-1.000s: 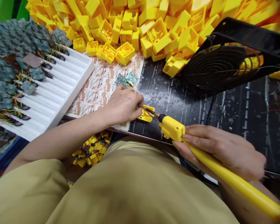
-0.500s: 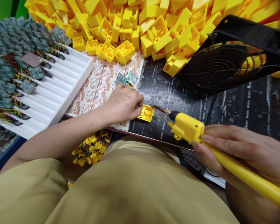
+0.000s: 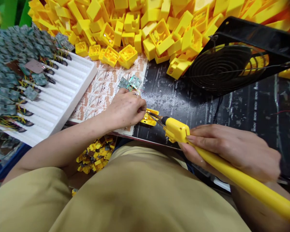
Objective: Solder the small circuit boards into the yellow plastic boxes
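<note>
My left hand [image 3: 125,108] rests on the black mat and pinches a small yellow plastic housing [image 3: 148,118] at the mat's near edge. My right hand [image 3: 234,149] grips a yellow soldering iron [image 3: 178,131] by its long handle. The iron's metal tip touches the top of the housing, right beside my left fingertips. Two small green circuit boards [image 3: 130,82] lie just beyond my left hand on the printed sheet.
A big heap of yellow housings [image 3: 140,29] fills the back. A black fan [image 3: 226,69] leans at the right. A white foam tray [image 3: 55,100] with several wired circuit boards [image 3: 14,64] sits at left. Finished yellow parts [image 3: 95,156] lie below the table edge.
My right hand pulled the soldering iron back to the right, off the housing, then brought it back left. Its tip is on the housing again. My left hand stayed put.
</note>
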{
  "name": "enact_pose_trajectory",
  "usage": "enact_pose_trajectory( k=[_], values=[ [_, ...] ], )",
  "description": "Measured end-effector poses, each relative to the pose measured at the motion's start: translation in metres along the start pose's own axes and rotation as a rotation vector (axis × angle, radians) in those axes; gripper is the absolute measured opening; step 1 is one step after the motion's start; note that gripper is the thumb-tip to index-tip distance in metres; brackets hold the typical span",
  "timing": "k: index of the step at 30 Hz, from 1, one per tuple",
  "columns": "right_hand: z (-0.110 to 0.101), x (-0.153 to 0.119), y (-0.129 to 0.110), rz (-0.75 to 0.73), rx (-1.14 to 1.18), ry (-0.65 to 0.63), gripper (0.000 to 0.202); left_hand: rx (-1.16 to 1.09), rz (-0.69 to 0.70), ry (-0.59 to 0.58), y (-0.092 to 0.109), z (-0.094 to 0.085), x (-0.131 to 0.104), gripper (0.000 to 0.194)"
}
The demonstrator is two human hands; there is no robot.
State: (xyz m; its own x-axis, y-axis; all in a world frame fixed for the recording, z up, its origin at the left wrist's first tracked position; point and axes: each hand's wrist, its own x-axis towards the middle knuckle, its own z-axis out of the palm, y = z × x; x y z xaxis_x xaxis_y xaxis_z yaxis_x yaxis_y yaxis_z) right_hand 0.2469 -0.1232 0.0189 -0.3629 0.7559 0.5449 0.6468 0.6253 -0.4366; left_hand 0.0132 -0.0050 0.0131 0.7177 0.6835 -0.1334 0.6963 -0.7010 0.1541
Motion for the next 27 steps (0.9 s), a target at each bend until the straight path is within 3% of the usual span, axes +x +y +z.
enact_pose_trajectory(
  k=[4,8,18,22,27],
  values=[
    [-0.014,-0.010,0.004,-0.027,-0.076,-0.069,0.007,-0.103,0.033,0.015,-0.004,-0.001,-0.007,0.020],
    [-0.014,-0.016,-0.001,-0.015,0.001,-0.060,0.006,-0.110,0.069,-0.016,-0.002,0.000,-0.010,0.019],
    [-0.010,0.007,-0.006,-0.170,0.011,-0.105,0.016,0.051,0.116,-0.049,0.008,-0.004,-0.004,0.019],
    [-0.020,0.002,-0.006,-0.131,-0.023,-0.153,0.021,0.085,0.122,-0.040,0.010,-0.003,-0.003,0.018],
    [-0.029,-0.012,-0.002,-0.013,-0.012,-0.121,0.020,0.076,0.132,-0.067,0.010,-0.006,-0.003,0.017]
  ],
)
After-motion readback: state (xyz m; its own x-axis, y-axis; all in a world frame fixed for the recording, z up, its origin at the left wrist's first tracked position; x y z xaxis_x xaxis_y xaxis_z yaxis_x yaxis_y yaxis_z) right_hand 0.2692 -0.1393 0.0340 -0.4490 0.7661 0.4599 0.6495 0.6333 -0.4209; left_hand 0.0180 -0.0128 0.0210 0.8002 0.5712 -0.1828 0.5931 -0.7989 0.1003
